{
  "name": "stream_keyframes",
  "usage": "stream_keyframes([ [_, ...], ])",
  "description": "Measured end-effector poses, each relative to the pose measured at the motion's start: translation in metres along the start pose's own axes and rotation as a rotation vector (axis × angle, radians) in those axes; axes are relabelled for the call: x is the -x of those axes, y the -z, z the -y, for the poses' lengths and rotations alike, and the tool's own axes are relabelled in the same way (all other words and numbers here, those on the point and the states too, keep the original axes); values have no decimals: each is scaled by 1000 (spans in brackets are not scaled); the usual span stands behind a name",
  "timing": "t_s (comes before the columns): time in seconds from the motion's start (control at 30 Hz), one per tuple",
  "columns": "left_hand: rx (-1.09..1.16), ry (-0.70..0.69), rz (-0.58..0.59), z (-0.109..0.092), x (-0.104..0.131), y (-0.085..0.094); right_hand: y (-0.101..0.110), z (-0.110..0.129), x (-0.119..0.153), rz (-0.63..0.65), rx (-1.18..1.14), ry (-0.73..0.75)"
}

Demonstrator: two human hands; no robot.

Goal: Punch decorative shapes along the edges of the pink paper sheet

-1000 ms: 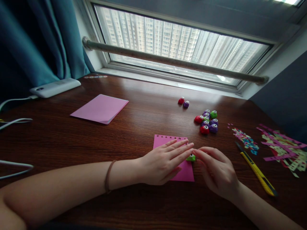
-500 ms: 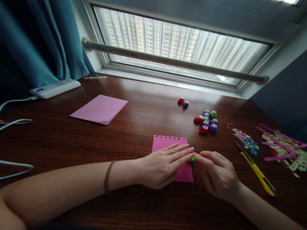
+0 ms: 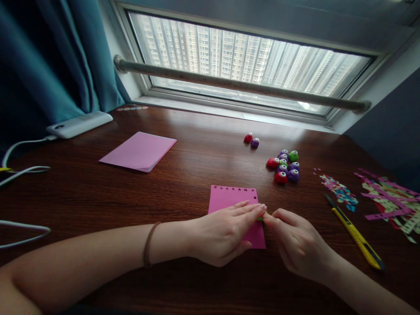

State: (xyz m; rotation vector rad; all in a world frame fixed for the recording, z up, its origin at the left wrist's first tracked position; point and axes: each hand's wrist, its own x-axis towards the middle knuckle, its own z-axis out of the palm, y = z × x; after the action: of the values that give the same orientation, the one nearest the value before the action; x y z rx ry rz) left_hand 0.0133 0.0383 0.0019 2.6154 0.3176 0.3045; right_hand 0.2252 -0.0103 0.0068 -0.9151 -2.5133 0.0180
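Observation:
My left hand [image 3: 225, 234] lies with its fingers stretched out over a pink sheet of paper [image 3: 223, 200]. Star-shaped holes run along the sheet's top edge, with another star near the upper right corner. A small green craft punch [image 3: 260, 218] sits at the sheet's right edge, mostly hidden by my fingers. My left fingertips rest over it. From the right, my right hand [image 3: 298, 243] is closed, its thumb and index finger pinching at the punch's side.
Several red, purple and green craft punches [image 3: 282, 167] stand behind my right hand. A yellow utility knife [image 3: 356, 236], confetti [image 3: 339, 191] and cut paper strips [image 3: 390, 201] lie to the right. Pink paper [image 3: 139, 150] and a white phone [image 3: 80, 124] with a cable are at left.
My left hand has tilted and its fingers have drawn closer together over the punch. A star hole near the sheet's upper right corner now shows. My right hand has barely moved.

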Motion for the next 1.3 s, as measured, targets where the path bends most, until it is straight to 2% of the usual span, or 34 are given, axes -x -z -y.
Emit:
stream_keyframes([
  [0.6,-108,-26,12,-2,-4,3,5,1,-6,134,51,3],
  [0.8,-90,-25,11,-1,-3,1,5,0,-6,138,44,-14],
  [0.93,-79,-26,14,2,-3,-1,1,2,-3,78,50,1],
  [1.13,-125,-22,-1,5,-2,-7,-6,0,3,-145,-64,-43],
  [1.3,-140,67,-35,5,-1,-6,-11,-8,10,-171,-122,-83],
])
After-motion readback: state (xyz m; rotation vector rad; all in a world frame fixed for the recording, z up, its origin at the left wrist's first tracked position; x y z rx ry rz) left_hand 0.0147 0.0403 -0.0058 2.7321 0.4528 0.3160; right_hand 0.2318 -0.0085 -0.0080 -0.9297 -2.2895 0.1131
